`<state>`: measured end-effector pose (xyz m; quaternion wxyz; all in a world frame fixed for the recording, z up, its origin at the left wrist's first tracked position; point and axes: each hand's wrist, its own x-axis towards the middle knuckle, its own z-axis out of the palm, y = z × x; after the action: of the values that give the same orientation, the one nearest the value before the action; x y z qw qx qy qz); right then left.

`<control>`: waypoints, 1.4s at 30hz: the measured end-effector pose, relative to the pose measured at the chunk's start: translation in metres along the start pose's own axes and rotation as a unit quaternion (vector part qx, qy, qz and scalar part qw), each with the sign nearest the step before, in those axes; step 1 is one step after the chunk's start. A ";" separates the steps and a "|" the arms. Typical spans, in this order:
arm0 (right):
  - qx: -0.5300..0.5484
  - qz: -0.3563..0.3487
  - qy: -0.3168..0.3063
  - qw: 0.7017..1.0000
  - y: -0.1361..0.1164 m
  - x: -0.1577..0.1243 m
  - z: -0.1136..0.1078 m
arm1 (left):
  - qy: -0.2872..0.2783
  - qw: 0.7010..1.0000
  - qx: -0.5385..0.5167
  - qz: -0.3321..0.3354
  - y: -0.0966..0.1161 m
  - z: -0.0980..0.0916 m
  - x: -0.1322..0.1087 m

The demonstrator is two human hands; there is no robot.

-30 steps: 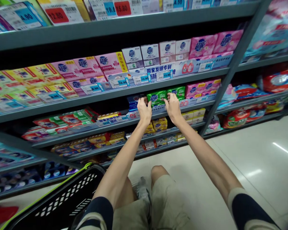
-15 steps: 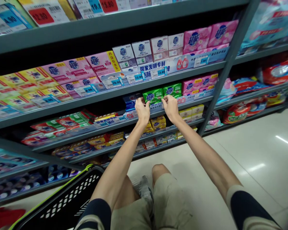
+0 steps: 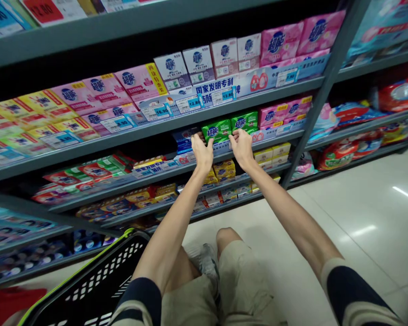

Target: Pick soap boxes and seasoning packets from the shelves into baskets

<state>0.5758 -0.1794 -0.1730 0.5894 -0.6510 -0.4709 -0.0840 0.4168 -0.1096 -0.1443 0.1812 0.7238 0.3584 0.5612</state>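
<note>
A green soap pack [image 3: 216, 131] sits on a middle shelf, between my two hands. My left hand [image 3: 202, 153] is closed on its left end, thumb at the front and fingers partly hidden behind the edge. At its lower right corner my right hand [image 3: 241, 147] pinches with thumb and fingertips. Another green soap pack [image 3: 245, 121] stands just to the right, above my right hand. Dark blue packs [image 3: 184, 142] lie left of my left hand. Pink soap packs [image 3: 275, 115] are farther right on that shelf.
A black shopping basket [image 3: 98, 280] with a lime rim is at my lower left. Above runs a shelf edge [image 3: 136, 131] with price tags, holding yellow, pink and white packs. Yellow packs [image 3: 224, 170] sit on the shelf below. Pale floor tiles [image 3: 329, 226] extend to the right.
The view has shifted slightly. Both hands stay at the green pack, which looks nearly unmoved.
</note>
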 end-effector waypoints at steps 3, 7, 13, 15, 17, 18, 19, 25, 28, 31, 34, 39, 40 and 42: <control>0.011 -0.017 0.027 0.999 0.011 -0.014 -0.019 | 0.035 0.999 0.007 0.036 0.011 -0.011 -0.016; -0.013 -0.051 0.006 0.999 0.040 -0.019 -0.048 | -0.069 0.994 0.006 0.087 0.019 -0.007 -0.038; -0.073 -0.051 -0.052 0.995 0.062 0.000 -0.064 | -0.161 0.976 0.071 0.128 0.013 0.031 -0.037; -0.088 -0.064 -0.080 0.991 0.060 0.004 -0.066 | -0.170 0.971 0.085 0.142 0.013 0.037 -0.033; -0.105 -0.076 -0.098 0.987 0.058 0.005 -0.066 | -0.173 0.969 0.100 0.148 0.015 0.039 -0.030; -0.116 -0.079 -0.104 0.985 0.056 0.005 -0.067 | -0.172 0.967 0.109 0.150 0.016 0.038 -0.029; -0.128 -0.082 -0.109 0.982 0.054 0.006 -0.068 | -0.172 0.966 0.118 0.153 0.018 0.038 -0.029; -0.235 -0.122 -0.174 0.948 0.039 0.015 -0.078 | -0.189 0.946 0.218 0.147 0.031 0.038 -0.023; -0.284 -0.151 -0.218 0.921 0.029 0.027 -0.083 | -0.200 0.940 0.239 0.140 0.034 0.043 -0.017; -0.319 -0.184 -0.253 0.895 0.024 0.039 -0.085 | -0.213 0.937 0.238 0.140 0.033 0.047 -0.012; -0.343 -0.204 -0.269 0.877 0.022 0.046 -0.087 | -0.216 0.940 0.226 0.136 0.030 0.048 -0.010; -0.317 -0.188 -0.263 0.891 0.026 0.044 -0.084 | -0.201 0.954 0.172 0.143 0.019 0.048 -0.008; -0.306 -0.183 -0.259 0.898 0.027 0.045 -0.083 | -0.199 0.956 0.162 0.144 0.018 0.050 -0.008; -0.281 -0.174 -0.257 0.908 0.028 0.048 -0.082 | -0.193 0.960 0.142 0.144 0.020 0.053 -0.008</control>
<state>0.6587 -0.2203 -0.1365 0.2168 -0.6962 -0.6691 -0.1438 0.4719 -0.1219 -0.1525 0.0596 0.8805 0.2850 0.3742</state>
